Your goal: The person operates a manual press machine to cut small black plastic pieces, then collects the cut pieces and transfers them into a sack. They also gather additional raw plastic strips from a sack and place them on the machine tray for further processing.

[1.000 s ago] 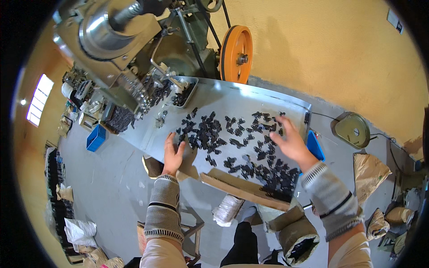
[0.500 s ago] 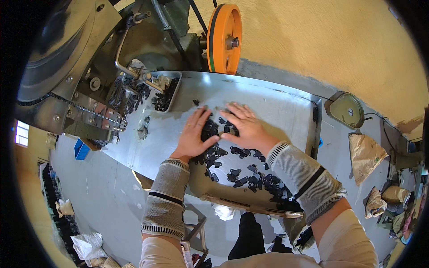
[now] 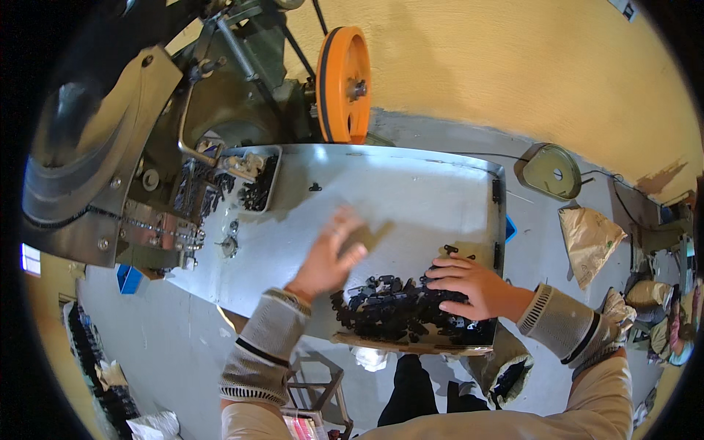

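Observation:
Small flat black parts with rounded ends [image 3: 400,312] lie in a heap along the near edge of a metal tray table [image 3: 418,198]. My right hand [image 3: 473,286] rests on the right side of this heap, palm down with its fingers stretched out. To the left, my left hand [image 3: 326,257] is over bare metal beyond the heap, thumb apart and fingers blurred by motion; nothing shows in it. One loose black part [image 3: 315,187] lies farther off on the metal, and a couple of others [image 3: 451,250] sit just past my right fingertips.
A machine [image 3: 103,191] with an orange wheel [image 3: 345,84] stands left and behind. Next to it, a small tray [image 3: 275,172] holds more black parts. A cardboard strip [image 3: 411,345] edges the table's near side. A paper sack [image 3: 592,246] is on the floor at right.
The scattered black parts have been gathered into a denser heap at the near edge. My right hand has moved right and nearer; my left hand has come nearer, off the parts.

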Demonstrator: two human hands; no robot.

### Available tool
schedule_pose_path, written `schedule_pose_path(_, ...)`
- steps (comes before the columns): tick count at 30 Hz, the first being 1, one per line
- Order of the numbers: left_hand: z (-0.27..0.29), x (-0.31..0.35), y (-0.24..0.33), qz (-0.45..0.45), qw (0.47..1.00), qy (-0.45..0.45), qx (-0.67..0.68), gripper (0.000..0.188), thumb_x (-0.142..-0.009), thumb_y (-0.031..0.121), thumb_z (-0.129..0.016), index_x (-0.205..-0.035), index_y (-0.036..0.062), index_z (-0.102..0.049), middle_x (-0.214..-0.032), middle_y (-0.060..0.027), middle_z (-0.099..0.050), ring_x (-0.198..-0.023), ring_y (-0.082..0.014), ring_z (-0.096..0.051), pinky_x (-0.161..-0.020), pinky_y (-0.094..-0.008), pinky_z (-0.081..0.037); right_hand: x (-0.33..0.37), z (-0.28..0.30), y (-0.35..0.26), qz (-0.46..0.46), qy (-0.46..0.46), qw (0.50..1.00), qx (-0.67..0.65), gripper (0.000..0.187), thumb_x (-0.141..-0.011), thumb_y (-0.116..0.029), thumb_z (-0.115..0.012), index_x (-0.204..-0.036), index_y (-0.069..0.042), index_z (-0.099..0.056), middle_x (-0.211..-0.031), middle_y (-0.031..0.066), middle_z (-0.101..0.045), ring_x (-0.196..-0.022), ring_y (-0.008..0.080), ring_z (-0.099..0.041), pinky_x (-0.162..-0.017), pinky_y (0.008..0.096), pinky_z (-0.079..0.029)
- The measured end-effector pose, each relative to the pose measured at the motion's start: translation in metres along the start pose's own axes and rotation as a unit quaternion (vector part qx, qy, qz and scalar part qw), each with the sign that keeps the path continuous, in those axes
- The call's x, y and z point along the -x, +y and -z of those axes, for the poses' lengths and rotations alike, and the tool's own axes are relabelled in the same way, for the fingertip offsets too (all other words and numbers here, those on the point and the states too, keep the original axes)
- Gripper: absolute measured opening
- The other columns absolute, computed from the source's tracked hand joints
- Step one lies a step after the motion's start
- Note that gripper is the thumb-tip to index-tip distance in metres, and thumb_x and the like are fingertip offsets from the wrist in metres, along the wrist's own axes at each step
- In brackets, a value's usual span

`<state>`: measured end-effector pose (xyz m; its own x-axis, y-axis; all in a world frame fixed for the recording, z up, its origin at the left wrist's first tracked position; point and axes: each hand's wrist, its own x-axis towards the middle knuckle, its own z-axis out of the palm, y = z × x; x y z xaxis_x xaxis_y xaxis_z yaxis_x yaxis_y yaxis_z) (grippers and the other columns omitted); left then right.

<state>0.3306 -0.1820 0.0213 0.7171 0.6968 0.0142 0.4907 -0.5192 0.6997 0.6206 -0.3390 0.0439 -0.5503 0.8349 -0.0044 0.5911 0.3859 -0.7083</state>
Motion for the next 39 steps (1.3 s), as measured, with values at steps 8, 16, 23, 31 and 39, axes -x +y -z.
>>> schedule_pose_path(8,-0.002,-0.067,-0.051,0.077,0.98,0.028,-0.179,0.075,-0.091,0.047,-0.049,-0.145,0.0018,-0.023,-0.15,-0.0259,-0.015,-0.14,-0.0394,-0.012,-0.114,-0.0475,-0.011,0.058,-0.02,-0.047,-0.092,0.153,0.974,-0.142,0.026,-0.081,-0.013,-0.068,-0.104,-0.003,-0.063,-0.107,0.0145,-0.063,-0.097,0.0288,-0.062,-0.084,0.0368,-0.051)
schedule_pose_path(16,-0.047,-0.008,0.071,-0.159,0.923,-0.343,0.066,0.074,-0.091,0.049,-0.051,-0.142,0.0014,-0.028,-0.147,-0.0244,-0.024,-0.138,-0.0359,-0.022,-0.113,-0.042,-0.021,0.099,-0.018,-0.063,-0.151,0.196,0.964,-0.099,0.015,-0.076,-0.006,-0.069,-0.09,-0.004,-0.065,-0.089,0.0124,-0.065,-0.088,0.03,-0.063,-0.082,0.0385,-0.049)
schedule_pose_path(23,-0.012,0.127,0.074,0.288,0.878,0.286,0.253,0.016,-0.093,0.006,-0.046,-0.089,-0.0032,-0.059,-0.082,-0.0084,-0.059,-0.073,-0.0116,-0.056,-0.062,-0.0256,-0.045,0.162,-0.048,-0.053,-0.355,0.508,0.728,-0.293,0.017,-0.1,-0.018,-0.04,-0.093,-0.004,-0.044,-0.063,0.0,-0.045,-0.048,0.0045,-0.033,-0.046,0.0221,-0.032)
schedule_pose_path(31,-0.086,0.264,0.087,0.497,0.847,0.183,0.044,0.031,-0.095,0.013,-0.051,-0.121,-0.0035,-0.046,-0.116,-0.0187,-0.052,-0.101,-0.0263,-0.052,-0.089,-0.0356,-0.043,0.224,-0.094,-0.051,-0.443,0.498,0.672,-0.322,0.01,-0.094,-0.007,-0.053,-0.102,-0.003,-0.056,-0.086,0.0013,-0.057,-0.075,0.0087,-0.051,-0.065,0.0231,-0.043)
schedule_pose_path(39,-0.142,0.338,0.069,0.614,0.773,0.14,0.078,0.035,-0.095,0.017,-0.051,-0.124,-0.0021,-0.044,-0.117,-0.0169,-0.052,-0.104,-0.0271,-0.05,-0.092,-0.0356,-0.041,0.227,-0.094,-0.037,-0.488,0.495,0.645,-0.316,0.008,-0.093,-0.007,-0.052,-0.099,-0.003,-0.057,-0.081,-0.0015,-0.053,-0.069,0.0061,-0.045,-0.062,0.0206,-0.039)
